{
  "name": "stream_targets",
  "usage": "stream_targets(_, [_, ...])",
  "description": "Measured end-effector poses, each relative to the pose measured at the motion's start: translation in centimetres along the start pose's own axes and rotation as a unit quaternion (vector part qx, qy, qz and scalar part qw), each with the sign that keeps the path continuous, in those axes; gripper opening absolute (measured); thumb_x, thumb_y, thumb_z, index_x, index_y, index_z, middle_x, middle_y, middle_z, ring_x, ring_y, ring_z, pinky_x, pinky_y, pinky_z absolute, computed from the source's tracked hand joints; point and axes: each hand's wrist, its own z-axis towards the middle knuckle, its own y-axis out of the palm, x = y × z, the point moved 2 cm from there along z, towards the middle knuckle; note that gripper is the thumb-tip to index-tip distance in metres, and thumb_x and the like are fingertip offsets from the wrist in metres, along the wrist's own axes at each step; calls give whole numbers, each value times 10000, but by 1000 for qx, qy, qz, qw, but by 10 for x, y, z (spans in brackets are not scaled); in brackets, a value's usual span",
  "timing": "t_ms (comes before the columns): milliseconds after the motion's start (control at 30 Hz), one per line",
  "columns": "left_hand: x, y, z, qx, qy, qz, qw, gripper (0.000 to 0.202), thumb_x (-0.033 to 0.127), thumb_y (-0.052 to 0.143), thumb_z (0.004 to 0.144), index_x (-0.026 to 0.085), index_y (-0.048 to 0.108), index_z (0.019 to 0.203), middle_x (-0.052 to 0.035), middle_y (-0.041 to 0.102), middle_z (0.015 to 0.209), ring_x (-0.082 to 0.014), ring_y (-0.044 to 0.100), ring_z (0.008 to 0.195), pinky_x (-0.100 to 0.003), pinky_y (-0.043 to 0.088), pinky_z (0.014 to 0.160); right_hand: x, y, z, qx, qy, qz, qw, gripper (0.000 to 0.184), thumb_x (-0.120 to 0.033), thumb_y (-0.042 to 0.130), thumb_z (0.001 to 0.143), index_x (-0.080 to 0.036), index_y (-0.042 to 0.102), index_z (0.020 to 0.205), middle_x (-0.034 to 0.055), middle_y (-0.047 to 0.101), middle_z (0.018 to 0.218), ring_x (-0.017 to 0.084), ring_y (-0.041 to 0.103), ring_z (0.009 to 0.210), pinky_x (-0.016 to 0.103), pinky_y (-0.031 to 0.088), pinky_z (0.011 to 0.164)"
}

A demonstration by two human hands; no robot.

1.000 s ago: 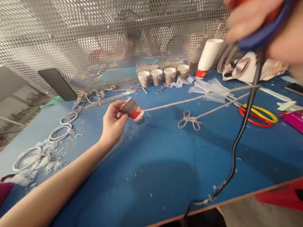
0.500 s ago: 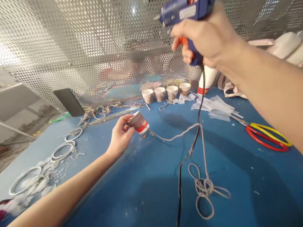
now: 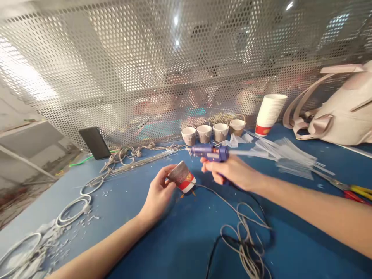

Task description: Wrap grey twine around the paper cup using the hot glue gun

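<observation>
My left hand (image 3: 159,190) grips a tilted paper cup (image 3: 183,177) whose upper part is wrapped in grey cord; its lower part shows red and white. From the cup a length of grey cord (image 3: 213,192) runs to a loose tangle on the table. In my right hand (image 3: 232,170) is a blue hot glue gun (image 3: 209,152), its nozzle pointing left, just above and beyond the cup and apart from it. A clear glue stick (image 3: 242,153) sticks out of the gun's back. The gun's black cable (image 3: 213,252) trails under the cord.
Several small cord-wrapped cups with handles (image 3: 220,132) line the mesh panel (image 3: 130,77). Stacked paper cups (image 3: 270,114), glue sticks (image 3: 290,155), scissors (image 3: 345,186) and a bag (image 3: 345,108) are on the right. A phone (image 3: 95,142), cord and white rings (image 3: 74,211) lie left.
My right hand has come down with the glue gun from high up to beside the cup. The camera view has shifted, and the cord tangle has been pulled about.
</observation>
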Motion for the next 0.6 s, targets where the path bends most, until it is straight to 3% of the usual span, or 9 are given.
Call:
stream_targets(100, [-1,-1,-4,-15,-23,-3,1000,319,193,556,732,195,594,1048,-21,698,937,-187,660,829,-297,544,717,15,13,-11,-25,10,-44,999,129,-253,556,788,-162,620,853,-64,489,487,92,457,437,236,386,479])
stream_targets(200, [-3,-1,-6,-29,-29,6,999,324,223,579,752,189,570,1075,-33,682,944,-193,655,843,-296,551,704,19,15,-21,10,5,-96,995,143,-283,565,802,-181,638,870,-35,541,576,115,485,500,241,392,481])
stream_targets(300, [-6,-1,-8,-35,-6,25,999,340,246,619,760,187,546,1086,-32,659,937,-187,637,839,-305,553,724,23,15,-31,44,-17,-155,987,154,-326,557,828,-191,629,813,-13,598,640,137,529,563,245,423,524])
stream_targets(433, [-9,-3,-13,-32,46,69,996,306,221,631,754,189,553,1048,-28,652,965,-182,619,893,-321,512,845,30,19,-41,39,-34,-212,976,160,-344,509,857,-215,586,804,-28,600,630,141,551,565,233,453,553])
stream_targets(600, [-14,-8,-15,-16,68,105,992,316,188,586,765,197,537,1078,-38,655,981,-189,622,907,-345,495,864,33,24,-46,49,-81,-253,963,230,-402,480,862,-239,582,735,-26,612,580,153,573,532,234,470,531])
